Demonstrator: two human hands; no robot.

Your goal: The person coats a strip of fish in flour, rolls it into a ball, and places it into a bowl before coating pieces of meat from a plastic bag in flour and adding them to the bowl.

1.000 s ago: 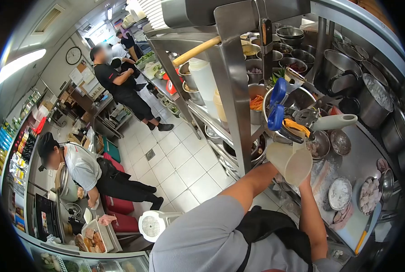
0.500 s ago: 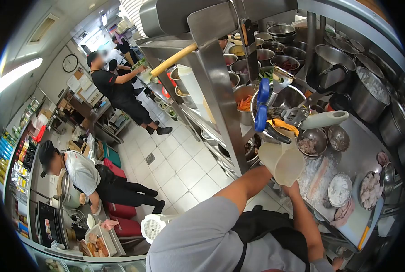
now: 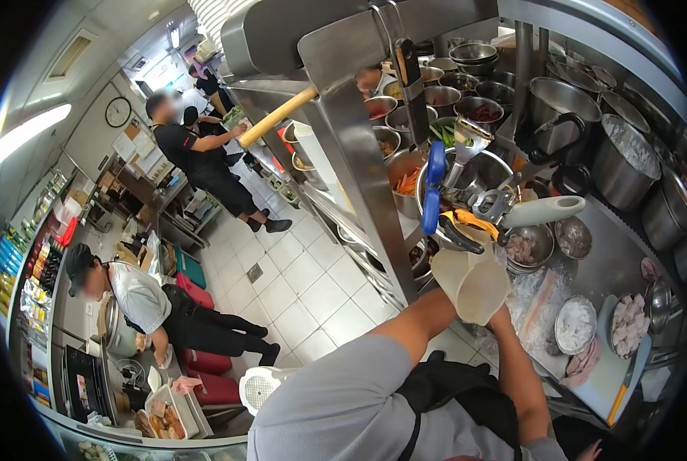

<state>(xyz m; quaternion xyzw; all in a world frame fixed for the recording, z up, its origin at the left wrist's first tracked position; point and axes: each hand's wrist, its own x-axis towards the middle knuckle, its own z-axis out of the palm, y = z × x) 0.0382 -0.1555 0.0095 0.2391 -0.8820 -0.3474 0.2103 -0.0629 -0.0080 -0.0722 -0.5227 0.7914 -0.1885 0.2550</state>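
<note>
A translucent plastic jug (image 3: 472, 286) hangs in front of my forearms and blocks most of the work. My left hand is hidden behind it; only the forearm shows. Of my right hand (image 3: 500, 318), a small part near the wrist shows at the jug's lower edge, its fingers out of sight. Just right of the jug, a long pale pink strip of fish or meat (image 3: 539, 303) lies in white flour (image 3: 522, 290). Beside it stand a bowl of white powder (image 3: 576, 326) and a bowl of pale raw pieces (image 3: 630, 326). Whether either hand touches these cannot be seen.
Scissors with blue handles (image 3: 434, 188) and other utensils hang at the steel post (image 3: 374, 184). A knife with a yellow handle (image 3: 617, 404) lies on a board at the right. Steel pots (image 3: 562, 107) crowd the back. Co-workers (image 3: 197, 303) stand across the tiled aisle.
The view has shifted slightly, so the hanging jug and utensils sit a little further left. Dark clothing and part of another person's hand show more at the bottom right.
</note>
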